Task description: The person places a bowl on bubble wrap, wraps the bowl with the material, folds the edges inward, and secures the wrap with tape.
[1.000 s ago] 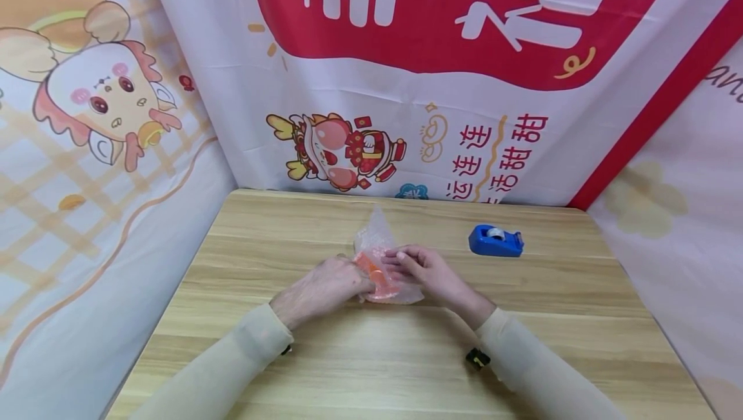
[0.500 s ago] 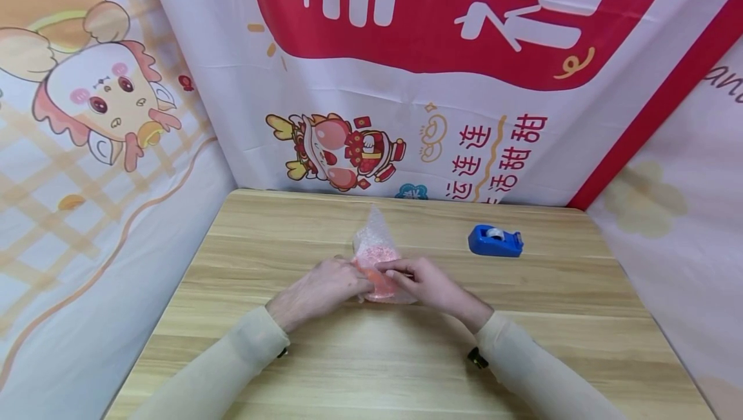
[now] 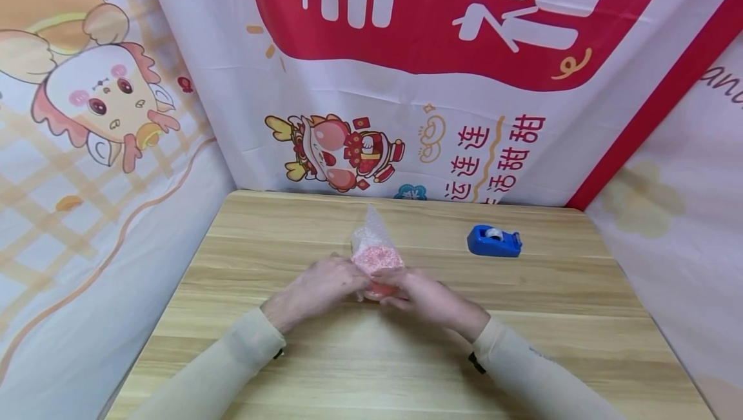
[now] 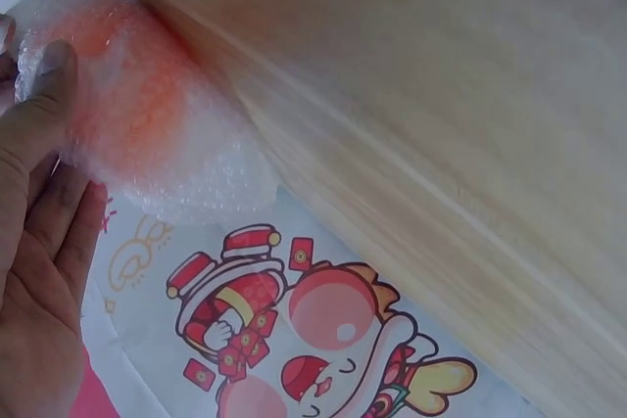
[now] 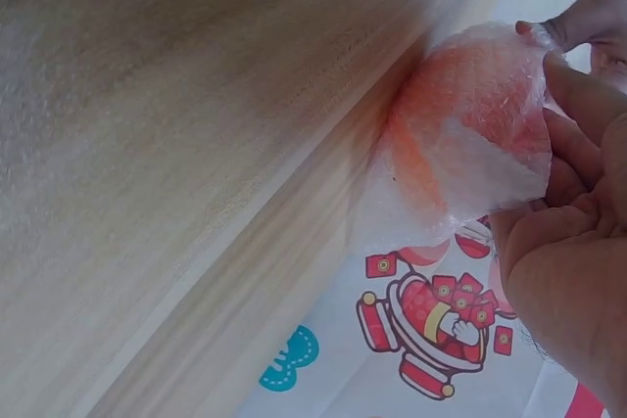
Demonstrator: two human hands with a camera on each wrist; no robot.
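A sheet of bubble wrap (image 3: 374,239) lies on the wooden table, folded round an orange thing (image 4: 137,105) whose kind the wrap hides. Its upper end runs out to a loose point toward the back. My left hand (image 3: 316,288) holds the bundle from the left, thumb on the near face and fingers behind it in the left wrist view. From the right, my right hand (image 3: 426,294) grips the folded film; in the right wrist view its thumb and fingers close on the edge of the wrap (image 5: 490,159). Both hands are slightly blurred in the head view.
A blue tape dispenser (image 3: 495,241) with a roll of clear tape stands at the back right of the wooden table (image 3: 278,226). Printed cloth hangings (image 3: 232,117) enclose the back and both sides.
My right hand has drawn the right flap of bubble wrap leftward over the orange thing, which now shows less. The left hand stays at the bundle's left side.
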